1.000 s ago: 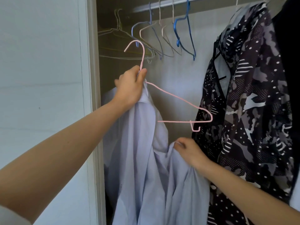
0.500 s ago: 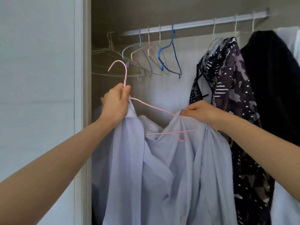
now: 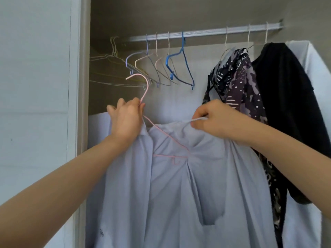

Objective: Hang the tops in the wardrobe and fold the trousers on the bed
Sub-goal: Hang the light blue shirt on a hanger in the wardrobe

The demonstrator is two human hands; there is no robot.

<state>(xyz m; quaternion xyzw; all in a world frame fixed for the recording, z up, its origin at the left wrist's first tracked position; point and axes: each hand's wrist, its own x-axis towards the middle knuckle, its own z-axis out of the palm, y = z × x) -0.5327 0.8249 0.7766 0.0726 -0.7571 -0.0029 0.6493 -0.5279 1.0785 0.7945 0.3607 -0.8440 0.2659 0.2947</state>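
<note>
my left hand [image 3: 126, 120] grips the pink hanger [image 3: 166, 135] neck, right hand [image 3: 213, 119] pinches the shirt [image 3: 179, 194] shoulder, which could easily slip off the wire.

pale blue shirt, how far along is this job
Done: a camouflage-patterned top and a black top hang on the white wardrobe rail. In hand: the left hand grips the pink wire hanger while the right hand pinches an edge of the pale blue shirt. Left: hooking it on the rail; trousers and bed are out of view.
</note>
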